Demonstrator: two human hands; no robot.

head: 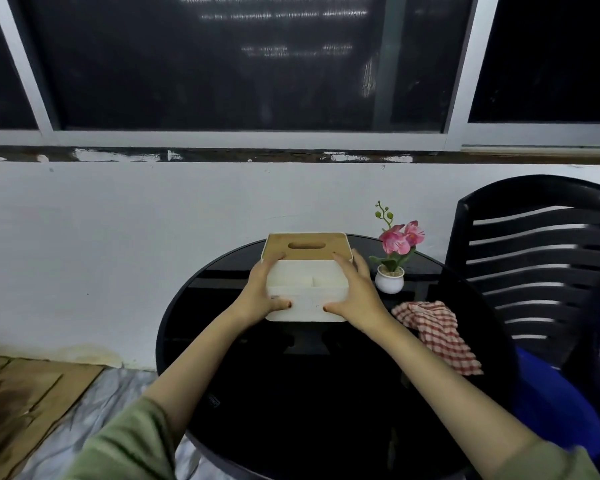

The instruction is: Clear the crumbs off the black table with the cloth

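Observation:
A round black glass table [291, 410] fills the lower middle of the head view. On its far half stands a white tissue box [307, 301] with a wooden slotted lid. My left hand [262, 292] grips the box's left side and my right hand [355, 292] grips its right side, thumbs on the front face. A red-and-white checked cloth [437, 332] lies crumpled on the table's right side, just right of my right wrist and apart from both hands. No crumbs can be made out on the dark surface.
A small white pot with pink flowers [392, 268] stands right of the box near the table's far edge. A black slatted plastic chair [534, 271] stands close at the right, something blue [555, 403] beside it. A white wall [118, 237] runs behind the table.

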